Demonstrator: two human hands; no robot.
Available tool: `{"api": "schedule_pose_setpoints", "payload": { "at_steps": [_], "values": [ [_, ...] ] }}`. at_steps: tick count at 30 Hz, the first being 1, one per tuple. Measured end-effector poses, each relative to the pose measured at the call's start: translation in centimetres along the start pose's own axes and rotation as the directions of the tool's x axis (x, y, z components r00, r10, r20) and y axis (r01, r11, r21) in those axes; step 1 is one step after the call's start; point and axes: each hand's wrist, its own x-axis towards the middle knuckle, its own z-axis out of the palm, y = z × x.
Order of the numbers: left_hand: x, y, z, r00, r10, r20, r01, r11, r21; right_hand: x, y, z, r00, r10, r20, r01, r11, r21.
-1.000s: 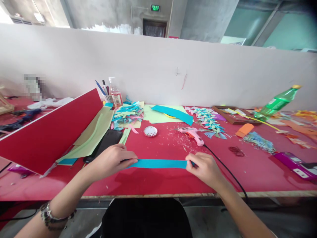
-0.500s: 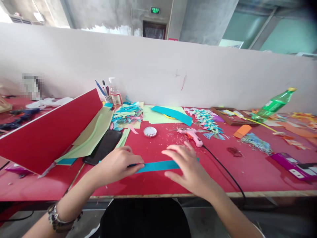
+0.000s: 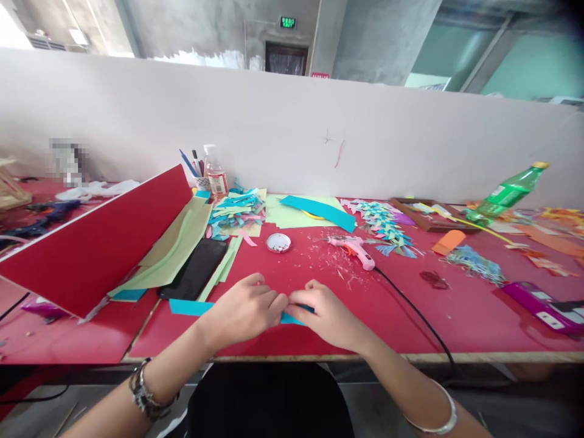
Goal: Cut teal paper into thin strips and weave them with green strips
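A long blue paper strip (image 3: 186,307) lies crosswise near the front of the table, its left end showing and its middle hidden under my hands. My left hand (image 3: 250,307) is closed on the strip, with bent fingers and the thumb underneath. Touching it or nearly so, my right hand (image 3: 325,313) pinches the strip near its right part. The two sets of fingertips meet over the paper, and the right end is mostly covered.
A pink glue gun (image 3: 353,248) with a black cord lies beyond my right hand. Behind are a small round lid (image 3: 278,243), a heap of cut paper strips (image 3: 237,210) and another blue strip (image 3: 317,213). A phone (image 3: 194,271) and a red board (image 3: 104,243) stand left.
My right hand has come left and closed from spread fingers onto the strip. My left hand has shifted right, and the strip's left end now shows past it.
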Motion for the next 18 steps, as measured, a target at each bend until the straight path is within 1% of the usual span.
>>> {"api": "schedule_pose_setpoints", "payload": {
  "at_steps": [2, 6, 9, 10, 12, 13, 14, 15, 16, 17, 18],
  "values": [
    [-0.3, -0.3, 0.1, 1.0, 0.02, 0.005, -0.02, 1.0, 0.01, -0.2, 0.3, -0.4, 0.999, 0.023, 0.024, -0.025, 0.997, 0.074],
    [-1.9, -1.9, -0.3, 0.999, -0.029, 0.027, 0.029, 1.0, 0.012, -1.3, 1.7, -2.2, 0.996, 0.081, 0.037, -0.086, 0.983, 0.163],
    [-4.3, -3.9, -0.8, 0.996, -0.06, 0.06, 0.058, 0.998, 0.021, -2.7, 3.4, -4.1, 0.991, 0.131, 0.016, -0.132, 0.981, 0.142],
    [-5.2, -4.7, -0.9, 0.992, -0.088, 0.088, 0.083, 0.995, 0.059, -3.3, 4.1, -4.6, 0.989, 0.151, 0.004, -0.15, 0.98, 0.13],
    [-6.9, -6.2, -1.3, 0.987, -0.13, 0.096, 0.116, 0.984, 0.138, -4.2, 5.0, -5.4, 0.979, 0.203, -0.031, -0.198, 0.974, 0.108],
    [-7.4, -6.7, -1.5, 0.981, -0.18, 0.068, 0.164, 0.967, 0.197, -4.5, 5.3, -5.7, 0.973, 0.228, -0.041, -0.224, 0.97, 0.096],
    [-7.6, -6.9, -1.7, 0.967, -0.255, 0.019, 0.242, 0.937, 0.253, -4.7, 5.4, -5.7, 0.971, 0.237, -0.045, -0.233, 0.969, 0.079],
    [-7.4, -6.8, -1.9, 0.951, -0.31, -0.023, 0.304, 0.914, 0.27, -4.7, 5.2, -5.6, 0.973, 0.226, -0.046, -0.223, 0.973, 0.054],
    [-6.9, -6.5, -2.2, 0.937, -0.341, -0.071, 0.348, 0.909, 0.229, -4.5, 4.8, -5.4, 0.979, 0.197, -0.045, -0.197, 0.98, 0.023],
    [-6.1, -5.8, -2.4, 0.927, -0.357, -0.117, 0.371, 0.919, 0.134, -4.2, 4.3, -5.2, 0.987, 0.153, -0.047, -0.153, 0.988, -0.009],
    [-5.1, -4.9, -2.5, 0.919, -0.374, -0.122, 0.38, 0.925, 0.031, -3.8, 3.8, -4.9, 0.994, 0.1, -0.042, -0.101, 0.994, -0.035]
  ]
}}
